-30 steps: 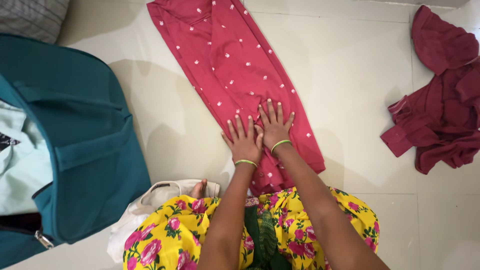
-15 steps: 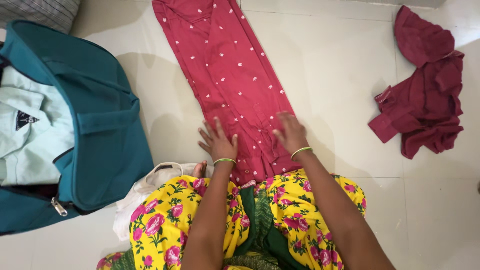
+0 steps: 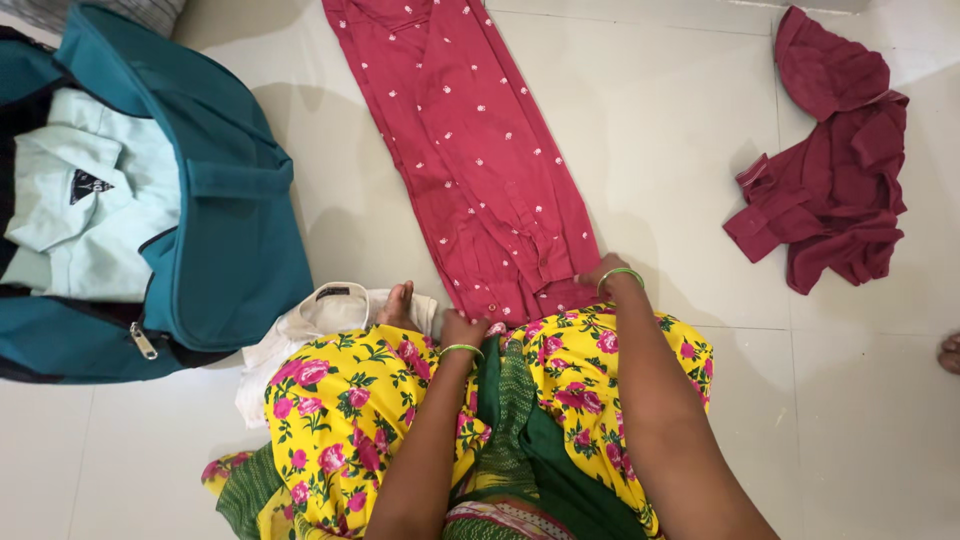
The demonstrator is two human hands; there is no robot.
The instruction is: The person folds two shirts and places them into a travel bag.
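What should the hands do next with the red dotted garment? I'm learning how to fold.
Probably lift the near hem and fold it away over the rest: the left hand and right hand each grip a near corner of the red dotted garment, which lies flat and narrow.

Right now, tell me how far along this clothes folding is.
Done: a pale shirt lies folded in the open teal bag. In hand: the red dotted garment lies flat, folded lengthwise, on the floor; the left hand and right hand grip its near corners. Left: folding it shorter, and the crumpled maroon garment, untouched.
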